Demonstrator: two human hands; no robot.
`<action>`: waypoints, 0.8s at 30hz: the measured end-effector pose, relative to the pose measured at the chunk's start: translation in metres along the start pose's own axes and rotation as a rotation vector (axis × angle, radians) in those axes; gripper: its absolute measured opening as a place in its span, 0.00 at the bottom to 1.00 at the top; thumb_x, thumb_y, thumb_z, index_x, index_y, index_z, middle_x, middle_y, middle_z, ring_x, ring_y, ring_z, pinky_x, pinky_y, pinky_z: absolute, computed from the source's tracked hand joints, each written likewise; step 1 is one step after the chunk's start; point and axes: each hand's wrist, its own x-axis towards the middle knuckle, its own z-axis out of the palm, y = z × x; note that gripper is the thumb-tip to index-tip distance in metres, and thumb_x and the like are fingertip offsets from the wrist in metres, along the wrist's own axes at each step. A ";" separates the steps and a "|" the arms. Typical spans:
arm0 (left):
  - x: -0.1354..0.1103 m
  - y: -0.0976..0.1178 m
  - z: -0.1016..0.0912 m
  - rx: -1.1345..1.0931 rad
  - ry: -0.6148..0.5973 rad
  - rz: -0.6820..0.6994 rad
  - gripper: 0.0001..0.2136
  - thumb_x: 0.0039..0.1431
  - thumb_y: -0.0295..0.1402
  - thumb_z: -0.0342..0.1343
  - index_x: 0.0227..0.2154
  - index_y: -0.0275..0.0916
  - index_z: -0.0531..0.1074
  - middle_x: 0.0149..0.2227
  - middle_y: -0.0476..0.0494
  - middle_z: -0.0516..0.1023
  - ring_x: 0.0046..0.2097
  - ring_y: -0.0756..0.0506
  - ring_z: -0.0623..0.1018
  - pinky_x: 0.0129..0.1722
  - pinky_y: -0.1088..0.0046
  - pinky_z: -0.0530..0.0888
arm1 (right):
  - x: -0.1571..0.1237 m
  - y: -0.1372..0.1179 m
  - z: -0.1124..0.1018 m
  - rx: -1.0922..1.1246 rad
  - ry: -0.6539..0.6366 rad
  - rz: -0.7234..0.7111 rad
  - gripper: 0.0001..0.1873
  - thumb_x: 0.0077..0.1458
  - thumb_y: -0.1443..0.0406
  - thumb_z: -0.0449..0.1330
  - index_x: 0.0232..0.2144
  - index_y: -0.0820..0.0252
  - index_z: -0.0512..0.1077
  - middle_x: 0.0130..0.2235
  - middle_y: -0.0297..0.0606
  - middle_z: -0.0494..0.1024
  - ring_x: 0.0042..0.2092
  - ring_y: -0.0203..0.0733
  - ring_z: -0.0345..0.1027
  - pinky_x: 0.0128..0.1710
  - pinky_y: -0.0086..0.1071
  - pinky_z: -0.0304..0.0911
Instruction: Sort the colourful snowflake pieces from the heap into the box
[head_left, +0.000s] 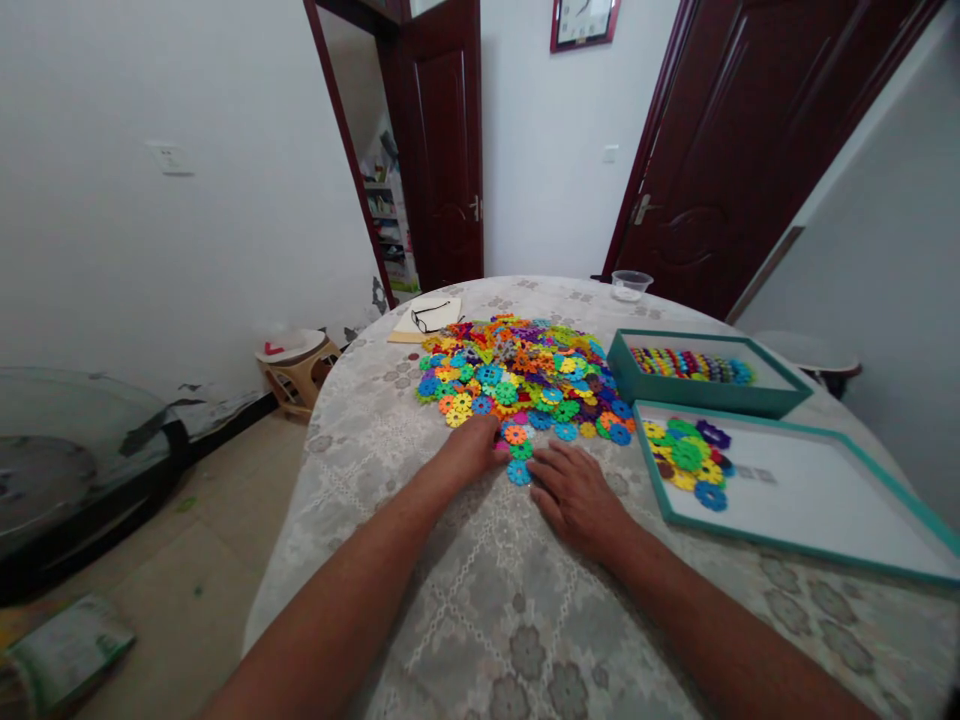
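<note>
A large heap of colourful plastic snowflake discs (525, 375) covers the middle of the table. At its near edge a short row runs towards me: an orange disc (515, 434), a green disc (521, 451) and a blue disc (519, 472). My left hand (478, 447) is closed at the left of this row, its fingers at a pink disc (500, 446) that is partly hidden. On the right side, my right hand (574, 488) lies palm down with its fingers stretched out, the fingertips beside the green and blue discs. Nothing shows in its grip.
Right of the heap stands a teal box (705, 395) with rows of linked discs. In front of it lies a teal-rimmed lid (810, 490) holding a joined disc cluster (686, 458). Glasses (429, 318) on paper and a clear plastic bowl (631, 284) are at the table's far side.
</note>
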 end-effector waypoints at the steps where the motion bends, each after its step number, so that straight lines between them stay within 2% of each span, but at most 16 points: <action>1: 0.004 0.006 0.002 -0.002 -0.011 0.028 0.09 0.57 0.37 0.63 0.39 0.40 0.77 0.40 0.42 0.81 0.42 0.41 0.78 0.41 0.69 0.71 | 0.000 0.002 -0.001 0.004 0.005 0.005 0.20 0.68 0.60 0.57 0.59 0.53 0.74 0.64 0.45 0.73 0.68 0.57 0.57 0.68 0.56 0.50; 5: 0.012 0.022 0.010 -0.015 -0.038 0.122 0.11 0.56 0.37 0.65 0.40 0.40 0.76 0.42 0.42 0.80 0.45 0.41 0.77 0.44 0.68 0.72 | -0.001 0.009 -0.004 0.026 0.038 0.033 0.16 0.67 0.60 0.59 0.54 0.55 0.76 0.62 0.46 0.74 0.65 0.56 0.62 0.67 0.54 0.53; 8: 0.011 0.021 0.013 -0.055 0.028 0.143 0.13 0.59 0.35 0.62 0.46 0.40 0.74 0.46 0.41 0.77 0.48 0.41 0.76 0.49 0.67 0.73 | -0.002 0.014 -0.003 0.044 0.096 0.056 0.15 0.65 0.60 0.60 0.52 0.57 0.75 0.58 0.49 0.76 0.62 0.56 0.65 0.65 0.52 0.57; 12: 0.009 0.011 0.017 -0.083 0.111 0.143 0.13 0.64 0.32 0.56 0.50 0.39 0.73 0.49 0.38 0.75 0.51 0.41 0.75 0.53 0.65 0.72 | -0.001 0.015 0.000 0.043 0.152 -0.005 0.23 0.63 0.57 0.63 0.58 0.59 0.71 0.58 0.51 0.75 0.60 0.57 0.65 0.64 0.54 0.58; 14: 0.010 0.006 0.017 -0.073 0.093 0.190 0.12 0.65 0.31 0.54 0.50 0.40 0.73 0.49 0.39 0.75 0.52 0.40 0.75 0.54 0.64 0.72 | 0.002 0.011 0.002 0.031 0.149 -0.039 0.25 0.62 0.57 0.65 0.58 0.59 0.71 0.58 0.50 0.74 0.60 0.57 0.65 0.64 0.55 0.58; 16: 0.010 0.004 0.016 -0.068 0.057 0.247 0.12 0.65 0.31 0.54 0.50 0.41 0.73 0.50 0.39 0.76 0.53 0.40 0.75 0.54 0.64 0.71 | 0.004 0.006 0.002 0.011 0.141 -0.040 0.22 0.63 0.58 0.64 0.57 0.58 0.73 0.58 0.49 0.74 0.60 0.57 0.65 0.64 0.55 0.58; 21: 0.006 0.005 0.009 -0.048 -0.011 0.318 0.13 0.66 0.33 0.54 0.52 0.41 0.72 0.50 0.39 0.77 0.53 0.40 0.75 0.53 0.63 0.72 | 0.009 0.004 0.001 -0.025 0.133 0.046 0.11 0.65 0.63 0.60 0.48 0.58 0.75 0.51 0.47 0.76 0.55 0.54 0.67 0.59 0.51 0.61; 24: 0.000 0.007 0.005 -0.030 -0.039 0.341 0.13 0.66 0.35 0.55 0.52 0.41 0.72 0.51 0.39 0.76 0.53 0.39 0.74 0.54 0.63 0.71 | 0.009 0.014 0.003 -0.071 0.191 0.111 0.11 0.65 0.63 0.60 0.48 0.60 0.74 0.49 0.48 0.77 0.53 0.54 0.68 0.58 0.50 0.61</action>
